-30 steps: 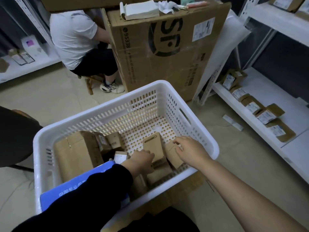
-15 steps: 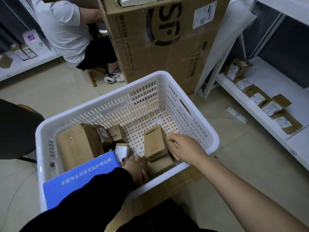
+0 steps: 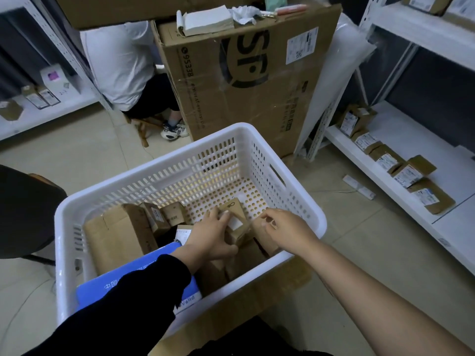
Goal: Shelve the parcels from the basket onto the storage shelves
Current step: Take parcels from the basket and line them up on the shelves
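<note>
Inside the white basket (image 3: 257, 132), a small parcel (image 3: 236, 209) is clasped by the left hand (image 3: 209, 236), with the fingers (image 3: 223, 215) curled over its labelled top. Just beside it, the edge of a flat parcel (image 3: 265, 243) is pinched by the right hand (image 3: 289, 229). Half a second earlier, the left hand was held lower, at the near wall, off the small parcel.

Inside the basket (image 3: 246, 128) the far half is bare perforated floor, open from above; cartons (image 3: 120, 235) crowd the near half, where the left hand (image 3: 208, 237) and right hand (image 3: 288, 232) each grip one. The tall carton (image 3: 244, 80) walls off straight ahead; the right-hand shelf (image 3: 411, 134) has bare board behind its parcels (image 3: 385, 160)
</note>
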